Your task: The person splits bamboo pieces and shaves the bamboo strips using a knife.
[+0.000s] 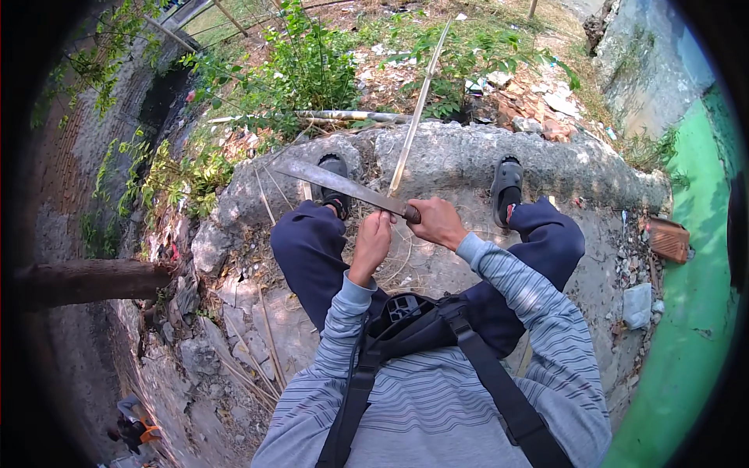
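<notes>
My right hand (440, 224) is closed around the brown handle of a machete (343, 186). Its long, dull metal blade points away to the left. Just left of the handle, my left hand (372, 245) is closed, its fingertips pinched at the near end of a long, pale split bamboo strip (417, 117). The strip slants up and away to the right, past the concrete edge, and the blade crosses it close to my left fingers. Exactly how the blade meets the strip is hard to make out. Both hands are between my spread knees.
My shoes rest by a rough concrete ledge (515, 156). Thin sticks (269, 335) lie at left, near a tree trunk (94, 282) and a drop. A green wall (686, 312), a reddish brick (668, 239) and a white block (637, 305) are at right. Leafy plants (312, 70) grow ahead.
</notes>
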`<state>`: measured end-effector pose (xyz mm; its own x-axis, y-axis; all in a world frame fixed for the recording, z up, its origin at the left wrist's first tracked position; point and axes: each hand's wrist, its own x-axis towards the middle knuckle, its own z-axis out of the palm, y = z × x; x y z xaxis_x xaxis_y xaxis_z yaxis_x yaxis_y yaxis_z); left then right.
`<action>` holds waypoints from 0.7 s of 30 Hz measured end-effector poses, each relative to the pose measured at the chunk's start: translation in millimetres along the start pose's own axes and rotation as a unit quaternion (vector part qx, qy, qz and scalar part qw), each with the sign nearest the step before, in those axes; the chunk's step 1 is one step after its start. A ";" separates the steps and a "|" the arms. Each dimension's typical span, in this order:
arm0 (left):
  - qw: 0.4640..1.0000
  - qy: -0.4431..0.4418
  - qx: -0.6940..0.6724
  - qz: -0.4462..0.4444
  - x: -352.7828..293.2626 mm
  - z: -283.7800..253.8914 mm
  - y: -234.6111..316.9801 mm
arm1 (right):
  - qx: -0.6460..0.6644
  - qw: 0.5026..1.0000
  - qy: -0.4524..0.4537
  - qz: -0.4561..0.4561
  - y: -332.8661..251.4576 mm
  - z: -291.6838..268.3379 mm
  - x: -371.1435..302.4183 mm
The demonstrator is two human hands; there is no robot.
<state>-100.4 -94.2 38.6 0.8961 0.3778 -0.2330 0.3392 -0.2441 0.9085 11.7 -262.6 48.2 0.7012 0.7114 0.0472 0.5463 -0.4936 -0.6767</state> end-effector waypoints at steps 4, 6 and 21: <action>0.999 0.007 -0.008 0.042 -3.0 -2.6 -3.1 | -0.008 1.000 -0.006 0.026 -5.3 -1.5 -1.4; 0.997 0.019 -0.003 0.076 0.8 -2.8 -10.2 | -0.006 1.000 -0.008 0.011 -9.8 3.1 -3.6; 0.988 0.072 0.068 0.117 -5.5 2.7 10.3 | 0.024 1.000 0.018 -0.004 -5.6 2.5 6.3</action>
<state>-101.0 -101.2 48.3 0.9078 0.4177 0.0385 0.1719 -0.4542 0.8742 11.9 -254.1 50.5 0.7138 0.6959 0.0791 0.5298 -0.4626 -0.7109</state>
